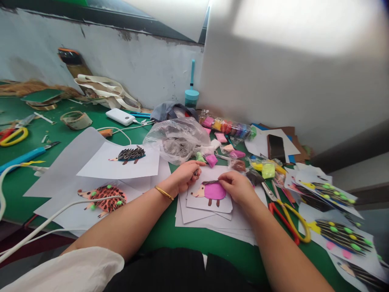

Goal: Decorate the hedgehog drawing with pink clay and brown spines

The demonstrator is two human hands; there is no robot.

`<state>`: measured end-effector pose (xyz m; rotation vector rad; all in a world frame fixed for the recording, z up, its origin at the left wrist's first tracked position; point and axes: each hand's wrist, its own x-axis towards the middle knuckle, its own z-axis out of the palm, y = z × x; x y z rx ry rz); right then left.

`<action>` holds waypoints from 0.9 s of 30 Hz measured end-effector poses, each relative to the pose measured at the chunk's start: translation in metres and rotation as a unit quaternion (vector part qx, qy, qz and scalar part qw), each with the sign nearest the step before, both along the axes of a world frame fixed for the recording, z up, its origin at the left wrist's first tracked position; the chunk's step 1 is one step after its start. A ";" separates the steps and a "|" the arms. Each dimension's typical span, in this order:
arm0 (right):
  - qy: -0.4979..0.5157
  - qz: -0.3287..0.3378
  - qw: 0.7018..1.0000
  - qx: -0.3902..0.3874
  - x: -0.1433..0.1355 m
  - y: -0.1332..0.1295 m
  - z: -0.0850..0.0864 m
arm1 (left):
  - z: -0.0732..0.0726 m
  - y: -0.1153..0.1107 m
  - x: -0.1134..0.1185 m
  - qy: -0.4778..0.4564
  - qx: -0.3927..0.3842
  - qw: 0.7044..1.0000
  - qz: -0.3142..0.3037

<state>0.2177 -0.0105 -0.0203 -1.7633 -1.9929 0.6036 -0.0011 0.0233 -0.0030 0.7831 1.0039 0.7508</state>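
Note:
A white card (194,202) bears a hedgehog shape with a pink body (214,191), a pale face and brown legs. It lies on a stack of white sheets (187,217). Dark striped seeds (210,182) run along the top edge of the pink body. My right hand (238,186) pinches a seed at the body's upper right edge. Curled over the card's upper left corner, my left hand (189,175) holds dark seeds between its fingers. Behind the hands sits a clear plastic bag (179,142) with dark contents.
Finished hedgehog cards lie at left (91,162) and right (306,221). Red and yellow scissors (287,211) rest right of my right hand. Clay packets (212,159), a phone (276,147), a power bank (120,117) and white cables (60,209) surround the work.

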 end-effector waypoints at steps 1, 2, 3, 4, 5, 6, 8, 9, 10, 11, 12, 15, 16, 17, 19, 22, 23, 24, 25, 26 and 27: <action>-0.005 0.002 1.000 -0.002 0.000 0.000 0.000 | 0.000 0.000 0.000 0.001 0.000 1.000 0.000; -0.011 0.005 1.000 -0.004 0.000 0.000 0.001 | 0.000 0.000 0.000 0.001 -0.001 1.000 -0.001; -0.017 0.008 1.000 -0.004 0.000 0.000 0.001 | 0.001 0.000 0.000 0.002 -0.002 1.000 -0.001; -0.023 0.013 1.000 -0.004 0.000 0.000 0.001 | 0.001 0.000 0.000 0.003 -0.003 1.000 -0.001; -0.030 0.017 0.999 -0.003 0.000 0.000 0.002 | 0.001 -0.001 0.000 0.004 -0.004 1.000 -0.001; -0.037 0.020 0.999 -0.001 -0.001 0.000 0.002 | 0.001 -0.001 0.000 0.005 -0.004 1.000 -0.001; -0.051 0.023 0.998 0.002 -0.002 -0.001 0.002 | 0.001 -0.001 0.000 0.005 -0.002 1.000 -0.002; -0.057 0.024 0.998 0.003 -0.002 -0.001 0.003 | 0.002 -0.001 0.000 0.004 -0.001 1.000 -0.003; -0.062 0.026 0.998 0.004 -0.003 -0.001 0.003 | 0.002 -0.001 0.000 0.003 -0.001 1.000 -0.003; -0.066 0.027 0.997 0.003 -0.003 -0.001 0.003 | 0.002 -0.001 0.000 0.003 -0.001 1.000 -0.003; -0.069 0.029 0.997 0.002 -0.004 -0.001 0.003 | 0.002 -0.001 0.000 0.002 -0.001 1.000 -0.003; -0.081 0.032 0.996 -0.005 -0.005 0.000 0.004 | 0.002 -0.001 0.000 0.005 -0.001 1.000 -0.002; -0.084 0.033 0.996 -0.007 -0.005 0.000 0.004 | 0.002 -0.001 0.000 0.006 -0.001 1.000 -0.002; -0.087 0.034 0.996 -0.007 -0.005 0.000 0.004 | 0.002 -0.001 0.000 0.008 -0.001 1.000 -0.003; -0.089 0.036 0.995 -0.008 -0.005 0.001 0.004 | 0.003 -0.001 0.000 0.011 -0.001 1.000 -0.003; -0.081 0.039 0.996 -0.012 -0.005 0.000 0.004 | 0.004 -0.001 0.000 0.012 -0.001 1.000 -0.003; -0.073 0.037 0.996 -0.014 -0.005 -0.001 0.004 | 0.004 -0.001 0.001 0.012 -0.001 1.000 -0.002; -0.064 0.035 0.997 -0.016 -0.004 -0.002 0.005 | 0.004 -0.001 0.001 0.012 -0.001 1.000 -0.002; -0.052 0.030 0.998 -0.019 -0.003 -0.003 0.007 | 0.004 -0.001 0.001 0.014 0.000 1.000 -0.002; -0.042 0.026 0.999 -0.019 -0.002 -0.004 0.009 | 0.004 -0.001 0.001 0.016 0.001 1.000 -0.002; -0.034 0.020 0.999 -0.018 0.000 -0.004 0.011 | 0.003 -0.001 0.001 0.019 0.002 1.000 -0.003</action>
